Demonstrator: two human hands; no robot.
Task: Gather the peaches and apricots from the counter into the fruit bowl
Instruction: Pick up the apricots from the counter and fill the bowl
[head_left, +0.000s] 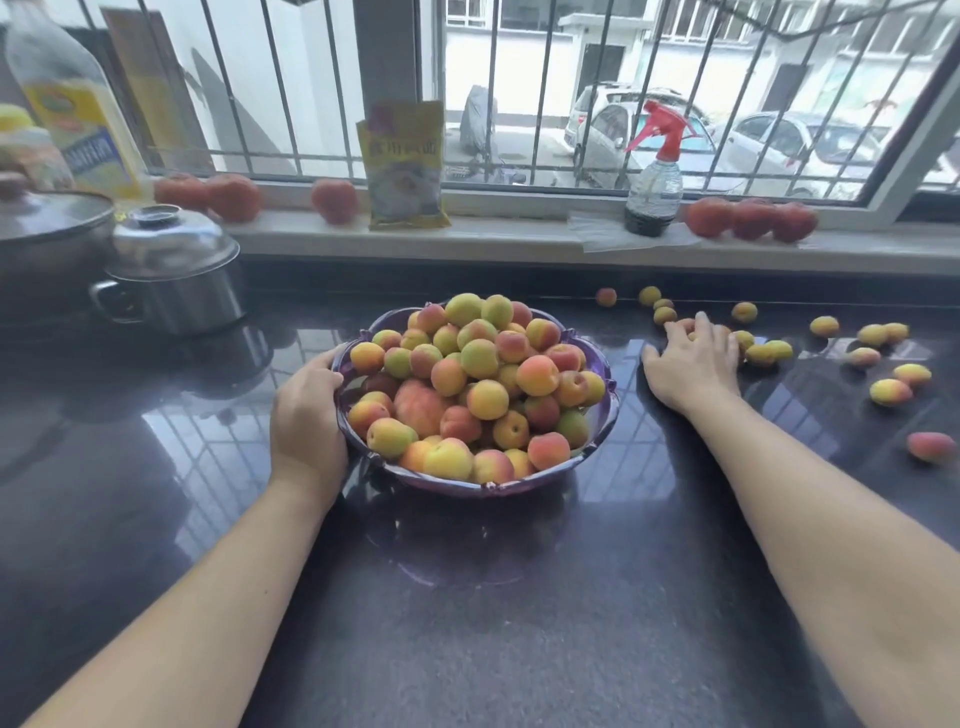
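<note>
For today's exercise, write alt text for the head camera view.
A person's left hand grips the rim of a purple fruit bowl heaped with fruit, while the right hand reaches over loose apricots scattered on the dark counter.

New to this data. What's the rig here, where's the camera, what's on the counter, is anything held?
There is no machine: a person works with two bare hands. The single picture comes from a wide-angle camera worn on the head, looking forward and down, which is why both forearms enter from the bottom edge.

The left hand grips the left rim of the purple fruit bowl, which is heaped with apricots and at least one larger peach. The right hand lies on the dark counter to the right of the bowl, its fingers reaching over a few of the loose apricots scattered there. Whether it has closed on one cannot be told.

At back left stand a lidded steel pot and an oil bottle. On the windowsill are tomatoes, a yellow packet and a spray bottle.
</note>
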